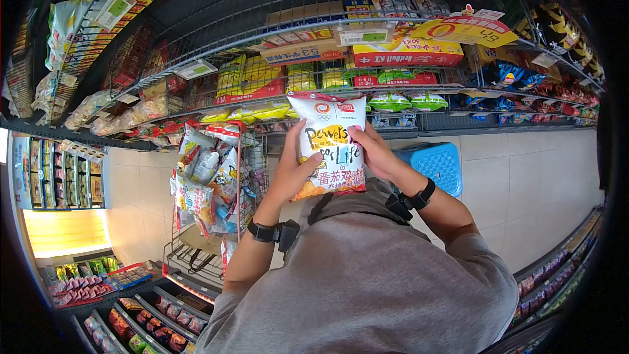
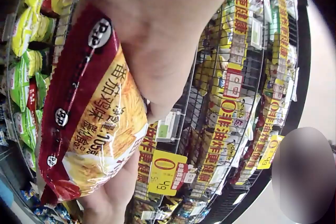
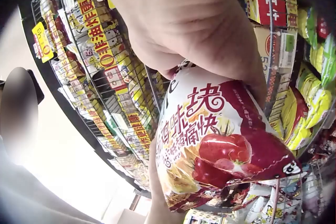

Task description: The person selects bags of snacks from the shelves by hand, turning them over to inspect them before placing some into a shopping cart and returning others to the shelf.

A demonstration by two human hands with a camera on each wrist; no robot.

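Cart (image 1: 209,177) stands at the far left, left of the bag, stuffed with snack packs; its wire frame reaches to floor level below the shelf.

Left hand (image 1: 293,164) grips the bag's left edge. Thumb lies across the front of the bag, the other fingers curl round behind; fingers clamped on the bag. In the left wrist view the same hand (image 2: 157,45) covers the bag's upper part, with the bag (image 2: 89,124) pressed under the palm. A black strap sits on that wrist.

Bag (image 1: 329,144): white snack bag, yellow and red print, held upright at chest height in front of the shelf, between both hands. It does not touch the shelf. Its top edge is level with the row of green packs behind it.

Right hand (image 1: 375,152) holds the bag's right edge, thumb on the front, fingers wrapped behind; clamped on the bag. In the right wrist view this hand (image 3: 184,19) closes over the bag's top, the bag (image 3: 220,140) hanging below with a tomato picture showing.

Shelf (image 1: 393,85) behind the bag: wire racks with yellow, red and green packs and price tags.

Stool (image 1: 436,164): blue, on the tiled floor, right of the bag, beyond the right forearm.
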